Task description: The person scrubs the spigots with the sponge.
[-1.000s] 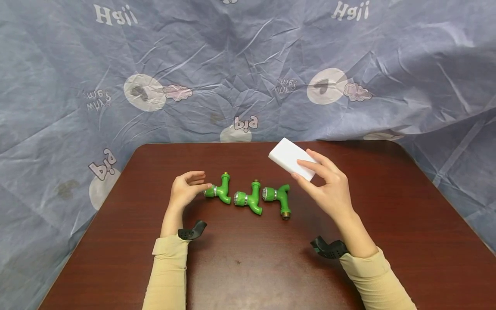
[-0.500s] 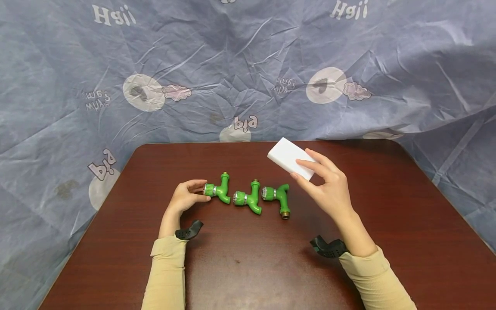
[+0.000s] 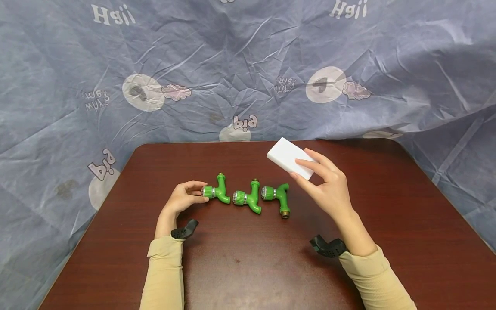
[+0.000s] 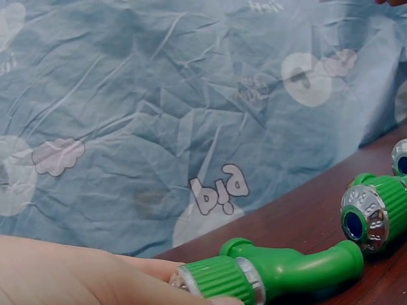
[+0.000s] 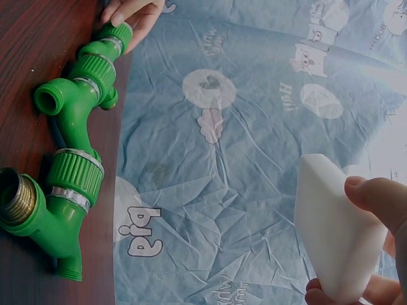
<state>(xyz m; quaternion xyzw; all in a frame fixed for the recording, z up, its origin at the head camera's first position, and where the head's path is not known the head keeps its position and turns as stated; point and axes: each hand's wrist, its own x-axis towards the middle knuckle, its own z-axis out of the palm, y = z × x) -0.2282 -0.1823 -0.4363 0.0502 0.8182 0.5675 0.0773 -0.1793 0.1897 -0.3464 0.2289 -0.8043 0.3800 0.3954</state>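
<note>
Three green faucets lie in a row on the table. My left hand (image 3: pixel 182 199) pinches the ribbed knob of the leftmost faucet (image 3: pixel 221 189) between thumb and fingers; the left wrist view shows this faucet (image 4: pixel 286 270) close up, its spout pointing right. The middle faucet (image 3: pixel 253 198) and the right faucet (image 3: pixel 282 200) lie untouched, the right one with its brass thread toward me. Above the table, my right hand (image 3: pixel 329 185) holds a white rounded block (image 3: pixel 288 157) by its right end. In the right wrist view the block (image 5: pixel 337 229) sits between thumb and fingers.
The dark red-brown table (image 3: pixel 248 267) extends on all sides of the faucets. Behind it hangs a wrinkled blue-grey printed cloth (image 3: pixel 232 77). Black wrist mounts (image 3: pixel 328 247) sit at both cuffs.
My left hand has come down onto the leftmost faucet's knob, taken hold of it and shifted the faucet slightly left. The right hand with the white block stays nearly still.
</note>
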